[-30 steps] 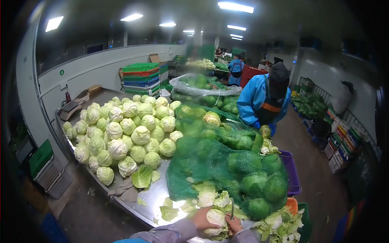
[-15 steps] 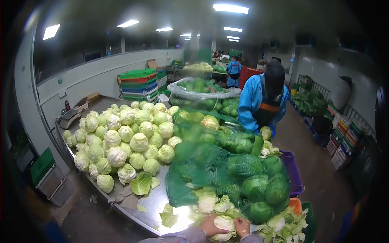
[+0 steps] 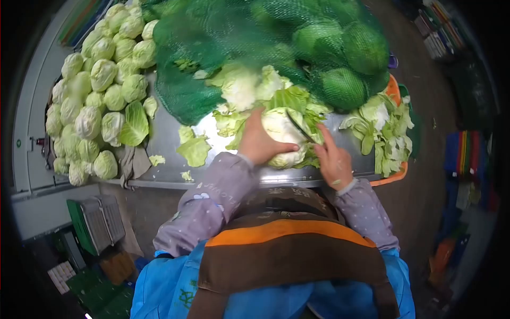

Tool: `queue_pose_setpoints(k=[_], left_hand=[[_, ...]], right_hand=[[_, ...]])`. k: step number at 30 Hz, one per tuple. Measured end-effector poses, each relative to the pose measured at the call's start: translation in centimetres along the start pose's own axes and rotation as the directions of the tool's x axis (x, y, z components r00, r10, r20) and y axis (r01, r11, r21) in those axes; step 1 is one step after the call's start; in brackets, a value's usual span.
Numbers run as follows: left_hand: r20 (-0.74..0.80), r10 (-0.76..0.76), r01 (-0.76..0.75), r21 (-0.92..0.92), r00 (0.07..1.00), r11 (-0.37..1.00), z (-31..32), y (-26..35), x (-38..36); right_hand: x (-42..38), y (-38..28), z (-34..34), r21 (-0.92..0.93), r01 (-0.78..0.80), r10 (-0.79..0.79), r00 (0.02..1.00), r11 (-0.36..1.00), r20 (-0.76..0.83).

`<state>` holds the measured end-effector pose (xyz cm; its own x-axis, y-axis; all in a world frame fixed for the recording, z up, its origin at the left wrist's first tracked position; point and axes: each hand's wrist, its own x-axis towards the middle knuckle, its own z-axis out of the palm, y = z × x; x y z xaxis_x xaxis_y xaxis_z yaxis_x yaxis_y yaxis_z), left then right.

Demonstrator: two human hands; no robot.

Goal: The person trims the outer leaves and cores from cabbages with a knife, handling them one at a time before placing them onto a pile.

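At the table's near edge, my left hand [image 3: 261, 141] grips the left side of a pale cabbage [image 3: 279, 130], its thumb across the front. My right hand [image 3: 334, 158] is closed on a knife [image 3: 300, 127], whose dark blade lies along the cabbage's upper right side. Green outer leaves [image 3: 289, 99] spread behind and to the right of this cabbage. Loose leaves [image 3: 194, 150] rest on the metal table [image 3: 170, 167] left of my left hand. Beyond my hands lies a green net bag [image 3: 340, 87] with several cabbages inside.
Trimmed cabbages [image 3: 102, 74] are heaped on the table's left side, near a grey cloth [image 3: 134, 162]. An orange-rimmed container [image 3: 391, 179] filled with leaves [image 3: 380, 122] stands at the right edge. Crates [image 3: 96, 224] are on the floor at the lower left.
The head view has tilted down, so the room and co-worker are out of sight. The knife is now visible in my right hand against the cabbage, which my left hand still holds.
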<state>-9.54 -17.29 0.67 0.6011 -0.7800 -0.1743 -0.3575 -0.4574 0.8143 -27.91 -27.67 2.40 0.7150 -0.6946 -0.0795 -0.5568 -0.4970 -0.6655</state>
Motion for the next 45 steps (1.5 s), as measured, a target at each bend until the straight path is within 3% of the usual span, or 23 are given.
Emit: queue_pose_setpoints(k=[2,10,12,16,18,20,23,25,27,29,30,32,36,38,39,41,42,43,44,45], left_hand=[[0.006,-0.027,0.027,-0.081,1.000,0.996,-0.3,-0.2,0.2],[-0.027,-0.029,0.028,-0.027,0.999,0.999,0.0,0.0,0.4],[-0.042,-0.039,0.038,-0.015,0.998,0.999,0.0,0.0,0.4],[-0.039,-0.027,0.025,-0.062,0.999,0.998,0.0,-0.2,0.3],[-0.035,-0.035,0.033,-0.070,0.999,0.997,0.5,-0.1,-0.3],[-0.085,-0.007,0.011,0.039,0.996,0.999,0.7,0.5,-0.1],[-0.188,0.000,0.009,0.045,0.982,0.999,1.4,0.2,0.5],[-0.214,0.030,-0.014,0.077,0.976,0.997,1.2,1.5,-0.2],[-0.227,0.134,-0.131,0.031,0.964,0.991,1.0,1.5,-1.1],[-0.177,0.095,-0.090,0.037,0.980,0.995,0.4,1.5,-1.4],[-0.169,0.017,-0.015,0.013,0.986,1.000,0.8,0.5,-1.4],[-0.158,-0.058,0.048,-0.071,0.986,0.996,1.3,-1.2,-0.8],[-0.255,-0.122,0.052,-0.266,0.959,0.963,2.8,-4.0,-0.9],[-0.148,-0.199,0.168,-0.199,0.969,0.965,1.4,-2.0,-2.2],[-0.147,-0.201,0.170,-0.199,0.968,0.965,0.0,-1.2,-2.4],[0.202,-0.264,0.257,0.062,0.943,0.964,-3.8,0.5,-2.0],[0.257,-0.291,0.236,0.226,0.921,0.945,-5.6,2.3,-1.1],[0.261,-0.294,0.238,0.226,0.919,0.945,-6.0,1.9,0.5],[0.139,0.142,-0.182,0.348,0.980,0.920,-6.2,1.2,2.0],[0.077,0.565,-0.522,0.501,0.821,0.690,-6.3,0.4,3.5]], right_hand=[[1.0,0.0,1.0,-0.051,0.108,-0.105,0.993,0.993,0.052],[1.3,-0.1,1.1,-0.145,0.088,-0.070,0.990,0.986,0.122],[1.8,0.0,1.8,0.017,-0.004,0.003,0.996,1.000,0.084],[3.8,0.2,1.9,0.025,-0.013,0.010,0.993,1.000,0.119],[5.4,2.5,3.6,0.160,0.022,-0.023,1.000,0.987,0.002],[6.4,2.8,4.0,0.149,0.015,-0.014,1.000,0.989,-0.005],[8.1,3.0,3.7,0.125,-0.038,0.032,0.998,0.991,0.048],[9.9,4.7,4.3,-0.080,-0.101,0.109,0.989,0.992,0.103],[10.7,6.1,4.3,-0.067,-0.084,0.089,0.993,0.994,0.078],[10.1,9.5,6.2,0.073,-0.041,0.040,0.999,0.996,0.006],[9.6,8.7,5.2,0.091,-0.161,0.156,0.986,0.983,0.061],[7.4,8.1,5.3,0.240,0.120,-0.042,0.951,0.963,-0.307],[1.6,-0.3,2.2,0.267,0.052,-0.001,0.982,0.962,-0.187],[1.2,-2.5,2.1,-0.013,-0.211,0.211,0.967,0.977,0.139],[1.6,-1.7,2.4,-0.014,-0.212,0.212,0.967,0.977,0.141],[2.7,0.9,3.0,0.233,0.071,-0.076,0.997,0.970,0.015],[3.1,1.1,2.8,0.281,0.080,-0.099,0.994,0.956,0.053],[3.4,1.1,2.5,0.281,0.075,-0.094,0.994,0.957,0.056],[3.9,1.0,2.3,0.313,0.058,-0.104,0.986,0.948,0.132],[4.3,0.8,2.2,0.344,0.042,-0.120,0.971,0.938,0.207]])
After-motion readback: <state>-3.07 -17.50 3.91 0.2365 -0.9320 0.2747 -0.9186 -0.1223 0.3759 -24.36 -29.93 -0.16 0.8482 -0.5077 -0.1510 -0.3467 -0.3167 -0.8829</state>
